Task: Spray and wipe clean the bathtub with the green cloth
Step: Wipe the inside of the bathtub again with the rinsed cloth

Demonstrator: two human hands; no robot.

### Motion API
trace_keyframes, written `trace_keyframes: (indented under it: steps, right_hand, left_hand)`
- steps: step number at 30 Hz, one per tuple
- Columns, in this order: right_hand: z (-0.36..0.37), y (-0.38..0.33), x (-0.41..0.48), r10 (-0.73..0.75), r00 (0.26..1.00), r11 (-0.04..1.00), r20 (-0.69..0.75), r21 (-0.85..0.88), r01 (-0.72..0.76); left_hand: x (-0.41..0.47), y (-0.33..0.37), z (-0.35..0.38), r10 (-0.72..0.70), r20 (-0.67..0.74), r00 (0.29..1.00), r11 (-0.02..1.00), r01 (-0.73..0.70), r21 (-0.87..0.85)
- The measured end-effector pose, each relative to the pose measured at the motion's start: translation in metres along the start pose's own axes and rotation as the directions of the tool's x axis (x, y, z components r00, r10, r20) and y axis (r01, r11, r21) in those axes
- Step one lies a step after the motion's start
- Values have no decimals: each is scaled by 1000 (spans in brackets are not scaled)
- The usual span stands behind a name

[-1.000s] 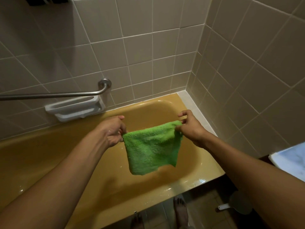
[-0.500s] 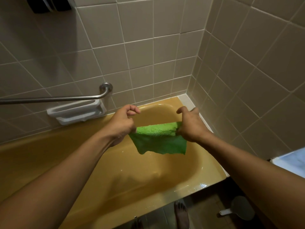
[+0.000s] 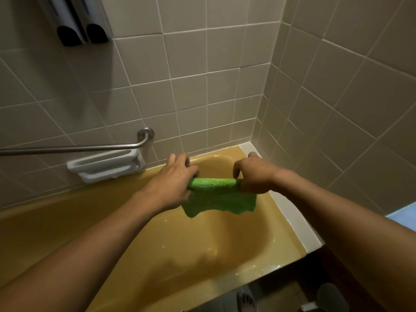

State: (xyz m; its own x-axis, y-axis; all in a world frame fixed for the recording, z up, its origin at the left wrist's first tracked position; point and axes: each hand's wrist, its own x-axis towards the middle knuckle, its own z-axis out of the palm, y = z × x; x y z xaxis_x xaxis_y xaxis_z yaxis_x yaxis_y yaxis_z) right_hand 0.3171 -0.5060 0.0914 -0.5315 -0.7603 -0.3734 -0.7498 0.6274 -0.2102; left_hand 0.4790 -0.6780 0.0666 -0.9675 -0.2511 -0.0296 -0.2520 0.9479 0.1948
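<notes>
I hold the green cloth (image 3: 216, 197) in the air over the right end of the yellow bathtub (image 3: 225, 248). Its top edge is rolled into a tight tube between my hands, and a short flap hangs below. My left hand (image 3: 174, 181) grips the left end of the roll. My right hand (image 3: 252, 175) grips the right end. The tub's inside looks wet and shiny. No spray bottle is in view.
A metal grab bar (image 3: 90, 147) runs along the tiled back wall above a white soap dish (image 3: 105, 166). Two dark wall dispensers (image 3: 81, 30) hang at the top left. Below the tub's white rim (image 3: 295, 221), a bare foot (image 3: 246, 302) stands on the floor near a round grey object (image 3: 328, 296).
The cloth hung open from its top corners a second ago. Both hands have since rolled it up from the top and moved farther toward the tub's back corner, so the hanging flap is shorter.
</notes>
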Motion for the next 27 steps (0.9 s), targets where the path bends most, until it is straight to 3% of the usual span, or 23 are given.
trace_keyframes:
  steps: [3, 5, 8, 9, 11, 14, 17, 19, 21, 24, 27]
  right_hand:
    - [-21, 3, -3, 32, 999, 993, 40, 115, -36]
    - [-30, 3, -4, -9, 1000, 1000, -2, -23, 9]
    - [-34, 6, -8, -65, 990, 981, -126, -188, 41]
    - [-35, 10, -10, -95, 985, 987, -142, -144, 74]
    - [-35, 20, -13, -167, 975, 973, -150, 137, 188]
    - [-26, 33, -19, -194, 948, 847, -251, 445, 291]
    - [-10, 38, -22, -103, 918, 710, -382, 619, 337]
    - [-2, 35, -19, -4, 913, 628, -408, 710, 319]
    - [5, 31, -14, 78, 910, 614, -407, 739, 277]
    - [11, 27, -10, 100, 924, 578, -369, 777, 248]
    - [12, 26, -9, 99, 910, 576, -402, 769, 277]
  left_hand:
    - [0, 0, -10, 2, -13, 1000, 1000, -2, -8]
    - [1, 0, -18, 3, -22, 1000, 1000, -4, -17]
    - [3, -3, -31, -2, -70, 998, 994, 10, 107]
    - [1, -4, -35, -21, -92, 996, 990, 33, 134]
    - [-3, -12, -38, -63, -147, 987, 991, 79, 104]
    - [-12, -28, -34, -168, -246, 955, 969, 115, -217]
    - [-19, -35, -30, -339, -263, 904, 810, 138, -570]
    - [-19, -32, -24, -418, -204, 885, 690, 164, -705]
    - [-17, -28, -14, -486, -134, 864, 540, 177, -823]
    - [-12, -16, 0, -582, -80, 809, 378, 182, -908]
    - [-6, -4, 11, -651, -115, 750, 349, 162, -923]
